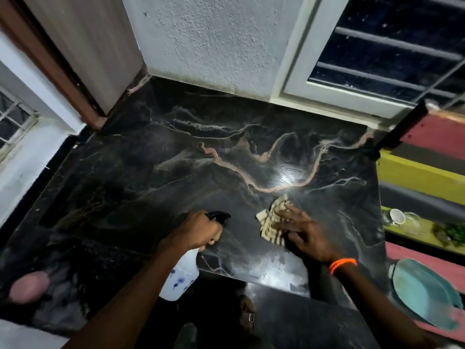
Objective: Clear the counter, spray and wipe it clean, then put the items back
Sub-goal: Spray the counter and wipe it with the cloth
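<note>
While the left hand gripped the spray bottle by its black trigger head at the desk's near edge, the right hand pressed flat, fingers spread, on the striped cloth just beside it. The nozzle pointed toward the cloth hand, so a squeeze might have wetted the fingers rather than the stone. The dishes waited on the painted shelf to the right, and a wide wipe could have flung drips onto them.
</note>
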